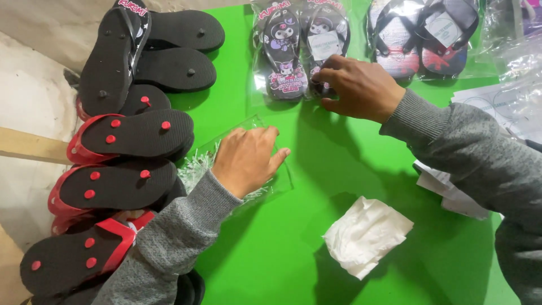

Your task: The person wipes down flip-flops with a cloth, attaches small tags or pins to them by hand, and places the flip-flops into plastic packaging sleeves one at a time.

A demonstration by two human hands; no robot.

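Pressing flat, left hand [246, 160] covers clear crinkled bag [199, 164].

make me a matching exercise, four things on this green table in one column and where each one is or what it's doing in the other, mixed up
Things:
1. left hand
2. right hand
3. crumpled white tissue
4. black and red flip-flops

Places or states:
A. stacked soles up at the left edge
B. lying alone on the green table, near side
C. pressing flat on an empty clear plastic bag
D. touching a bagged pair of cartoon flip-flops at the far edge

Pairs: 1-C, 2-D, 3-B, 4-A
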